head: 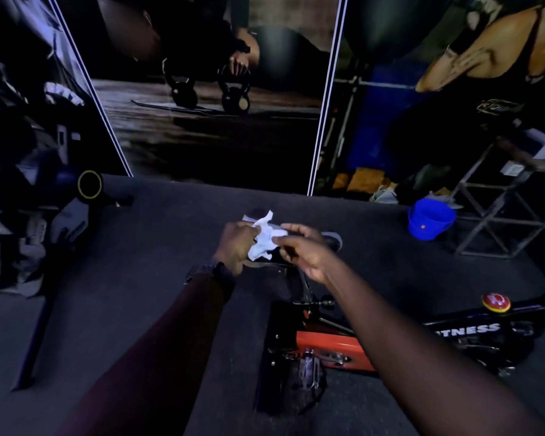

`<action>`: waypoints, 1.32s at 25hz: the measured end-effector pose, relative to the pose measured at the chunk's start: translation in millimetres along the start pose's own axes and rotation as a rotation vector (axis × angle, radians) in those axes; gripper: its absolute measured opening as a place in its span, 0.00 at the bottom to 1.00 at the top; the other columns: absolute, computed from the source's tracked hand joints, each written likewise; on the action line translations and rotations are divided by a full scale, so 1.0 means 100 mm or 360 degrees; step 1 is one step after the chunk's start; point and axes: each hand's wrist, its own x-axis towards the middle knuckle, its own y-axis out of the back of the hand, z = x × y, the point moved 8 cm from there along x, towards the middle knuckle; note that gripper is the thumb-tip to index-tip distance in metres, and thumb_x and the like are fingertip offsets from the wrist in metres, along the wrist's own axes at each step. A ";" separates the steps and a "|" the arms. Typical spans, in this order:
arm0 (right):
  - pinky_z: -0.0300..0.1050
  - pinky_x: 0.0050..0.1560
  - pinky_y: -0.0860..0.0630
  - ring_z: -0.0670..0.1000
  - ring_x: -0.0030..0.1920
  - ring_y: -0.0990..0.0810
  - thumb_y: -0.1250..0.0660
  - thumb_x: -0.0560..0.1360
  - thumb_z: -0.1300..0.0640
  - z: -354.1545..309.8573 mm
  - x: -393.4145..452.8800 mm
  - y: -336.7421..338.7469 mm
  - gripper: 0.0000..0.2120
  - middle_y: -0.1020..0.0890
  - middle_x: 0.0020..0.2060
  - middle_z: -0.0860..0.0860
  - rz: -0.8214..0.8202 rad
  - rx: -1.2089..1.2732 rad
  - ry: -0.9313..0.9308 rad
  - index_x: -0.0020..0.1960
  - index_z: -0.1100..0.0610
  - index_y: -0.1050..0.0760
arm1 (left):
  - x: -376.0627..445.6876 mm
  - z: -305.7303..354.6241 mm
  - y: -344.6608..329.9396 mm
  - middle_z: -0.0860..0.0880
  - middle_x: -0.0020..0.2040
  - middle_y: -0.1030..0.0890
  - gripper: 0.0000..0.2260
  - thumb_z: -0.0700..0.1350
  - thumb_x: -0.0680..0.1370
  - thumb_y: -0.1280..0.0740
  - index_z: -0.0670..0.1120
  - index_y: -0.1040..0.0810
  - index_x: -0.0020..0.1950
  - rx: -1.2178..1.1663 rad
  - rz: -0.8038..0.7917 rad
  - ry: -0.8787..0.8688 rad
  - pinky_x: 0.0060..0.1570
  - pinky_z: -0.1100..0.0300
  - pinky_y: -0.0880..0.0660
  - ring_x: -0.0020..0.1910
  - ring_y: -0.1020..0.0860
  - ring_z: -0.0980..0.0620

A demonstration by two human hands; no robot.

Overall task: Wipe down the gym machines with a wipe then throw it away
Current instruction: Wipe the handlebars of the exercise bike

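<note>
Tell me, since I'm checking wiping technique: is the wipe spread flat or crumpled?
Crumpled: the white wipe is a bunched wad pinched between left hand and right hand.

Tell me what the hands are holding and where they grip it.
A crumpled white wipe, pinched between both hands: the left hand grips its left side, the right hand's fingertips its right edge, above the exercise bike.

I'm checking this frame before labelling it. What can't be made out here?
All in the head view:
- Bike handlebar: hidden behind the wipe, left hand and right hand.
- Blue bucket: contents too dark to tell.
- Machine on the left: dim, cut off by the frame edge.
</note>
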 end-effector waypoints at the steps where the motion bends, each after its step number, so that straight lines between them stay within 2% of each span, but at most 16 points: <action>1: 0.38 0.36 0.20 0.49 0.41 0.19 0.29 0.71 0.72 0.08 0.03 0.02 0.18 0.19 0.52 0.59 -0.0010 0.0078 -0.0048 0.58 0.58 0.24 | 0.02 -0.07 0.01 0.39 0.36 0.19 0.07 0.33 0.79 0.36 0.35 0.21 0.43 -0.0061 0.0011 0.0026 0.25 0.59 0.22 0.28 0.19 0.47; 4: 0.44 0.48 0.19 0.48 0.42 0.18 0.29 0.74 0.64 0.20 0.05 -0.06 0.08 0.16 0.45 0.53 -0.0150 0.0232 -0.0125 0.50 0.55 0.22 | 0.06 -0.17 0.01 0.37 0.38 0.18 0.06 0.36 0.78 0.34 0.33 0.21 0.47 0.0038 0.0129 -0.0013 0.26 0.56 0.21 0.30 0.19 0.47; 6: 0.47 0.49 0.20 0.49 0.39 0.18 0.26 0.73 0.60 0.25 0.12 -0.13 0.05 0.16 0.40 0.52 -0.0177 0.0103 -0.0103 0.46 0.55 0.21 | 0.09 -0.18 0.01 0.43 0.35 0.18 0.05 0.39 0.77 0.30 0.37 0.21 0.44 0.0160 0.0259 -0.0046 0.25 0.59 0.22 0.29 0.20 0.52; 9: 0.49 0.47 0.20 0.54 0.43 0.16 0.29 0.69 0.65 0.28 0.32 0.03 0.11 0.15 0.45 0.57 0.0166 -0.0151 0.0035 0.48 0.55 0.21 | 0.15 -0.11 0.04 0.49 0.32 0.21 0.06 0.42 0.76 0.29 0.43 0.21 0.41 0.0376 0.0430 -0.0173 0.28 0.64 0.28 0.30 0.24 0.55; 11: 0.46 0.44 0.20 0.50 0.42 0.17 0.32 0.69 0.61 0.21 0.37 0.17 0.10 0.15 0.44 0.53 0.0379 -0.0356 0.0157 0.49 0.52 0.21 | 0.17 -0.09 0.05 0.50 0.31 0.23 0.09 0.43 0.77 0.31 0.42 0.22 0.37 0.0440 0.0461 -0.0245 0.28 0.63 0.31 0.29 0.27 0.57; 13: 0.47 0.43 0.20 0.50 0.41 0.17 0.33 0.68 0.58 0.12 0.37 0.23 0.09 0.15 0.42 0.49 0.0398 -0.0495 0.0260 0.47 0.48 0.24 | 0.23 -0.14 0.09 0.50 0.31 0.24 0.16 0.49 0.75 0.33 0.39 0.26 0.34 0.0452 0.0512 -0.0365 0.29 0.59 0.31 0.29 0.28 0.55; 15: 0.47 0.39 0.18 0.50 0.38 0.16 0.33 0.66 0.61 0.06 0.37 0.25 0.12 0.16 0.40 0.50 0.0368 -0.0542 0.0334 0.47 0.48 0.25 | 0.27 -0.15 0.14 0.49 0.36 0.21 0.20 0.55 0.75 0.35 0.36 0.26 0.40 0.0454 0.0619 -0.0433 0.34 0.53 0.26 0.34 0.24 0.50; 18: 0.40 0.31 0.23 0.48 0.30 0.17 0.36 0.68 0.69 -0.02 0.41 0.26 0.12 0.18 0.36 0.51 0.0395 -0.0442 0.0388 0.47 0.55 0.25 | 0.30 -0.06 0.19 0.50 0.42 0.23 0.10 0.49 0.80 0.36 0.42 0.30 0.49 0.0588 0.0682 -0.0368 0.42 0.55 0.30 0.43 0.25 0.48; 21: 0.43 0.36 0.25 0.49 0.32 0.19 0.35 0.67 0.69 -0.14 0.41 0.27 0.11 0.24 0.32 0.45 0.0532 -0.0717 0.0545 0.42 0.54 0.26 | 0.38 0.00 0.24 0.49 0.44 0.22 0.10 0.51 0.80 0.37 0.46 0.31 0.51 0.0839 0.0602 -0.0338 0.44 0.53 0.29 0.45 0.23 0.44; 23: 0.42 0.43 0.27 0.48 0.39 0.21 0.33 0.67 0.68 -0.29 0.37 0.21 0.10 0.22 0.38 0.45 0.0726 -0.1179 0.0781 0.40 0.53 0.21 | 0.50 0.00 0.23 0.48 0.45 0.21 0.11 0.53 0.80 0.36 0.47 0.33 0.52 0.1022 0.0501 -0.0326 0.44 0.53 0.30 0.46 0.22 0.41; 25: 0.43 0.52 0.27 0.52 0.52 0.24 0.32 0.70 0.65 -0.43 0.24 -0.09 0.09 0.21 0.53 0.49 0.0834 -0.1804 0.1145 0.45 0.52 0.18 | 0.62 -0.01 0.18 0.46 0.46 0.21 0.12 0.53 0.80 0.36 0.47 0.34 0.52 0.1174 0.0398 -0.0323 0.44 0.52 0.30 0.47 0.22 0.39; 27: 0.48 0.62 0.27 0.56 0.62 0.27 0.35 0.74 0.63 -0.21 0.27 -0.46 0.14 0.24 0.63 0.52 0.0401 -0.2086 0.1293 0.57 0.55 0.19 | 0.71 -0.02 0.12 0.42 0.49 0.19 0.11 0.53 0.80 0.37 0.47 0.33 0.53 0.1311 0.0269 -0.0296 0.45 0.51 0.29 0.48 0.21 0.37; 28: 0.50 0.67 0.30 0.57 0.67 0.29 0.37 0.76 0.62 0.03 0.30 -0.59 0.18 0.26 0.67 0.54 0.0135 -0.2180 0.1253 0.66 0.57 0.24 | 0.74 -0.02 0.11 0.41 0.50 0.20 0.10 0.52 0.80 0.37 0.47 0.32 0.53 0.1354 0.0226 -0.0328 0.46 0.50 0.28 0.49 0.21 0.37; 29: 0.51 0.72 0.34 0.57 0.71 0.31 0.37 0.77 0.61 0.25 0.31 -0.63 0.22 0.29 0.71 0.56 0.0028 -0.2308 0.1235 0.71 0.60 0.30 | 0.75 -0.02 0.12 0.41 0.51 0.20 0.10 0.51 0.79 0.37 0.46 0.29 0.53 0.1371 0.0218 -0.0399 0.47 0.49 0.27 0.49 0.22 0.38; 31: 0.53 0.74 0.38 0.59 0.73 0.34 0.38 0.79 0.54 0.46 0.45 -0.56 0.25 0.31 0.72 0.61 0.0142 -0.2477 0.1106 0.73 0.63 0.33 | 0.73 -0.04 0.18 0.41 0.55 0.21 0.13 0.50 0.77 0.40 0.45 0.23 0.55 0.1392 0.0230 -0.0661 0.51 0.50 0.27 0.52 0.23 0.38; 33: 0.57 0.72 0.37 0.61 0.73 0.34 0.46 0.80 0.44 0.36 0.59 -0.53 0.29 0.31 0.72 0.62 0.0224 -0.2413 0.0784 0.72 0.63 0.31 | 0.70 -0.10 0.22 0.42 0.58 0.20 0.14 0.46 0.78 0.40 0.45 0.22 0.59 0.1384 0.0208 -0.0770 0.53 0.50 0.27 0.54 0.22 0.38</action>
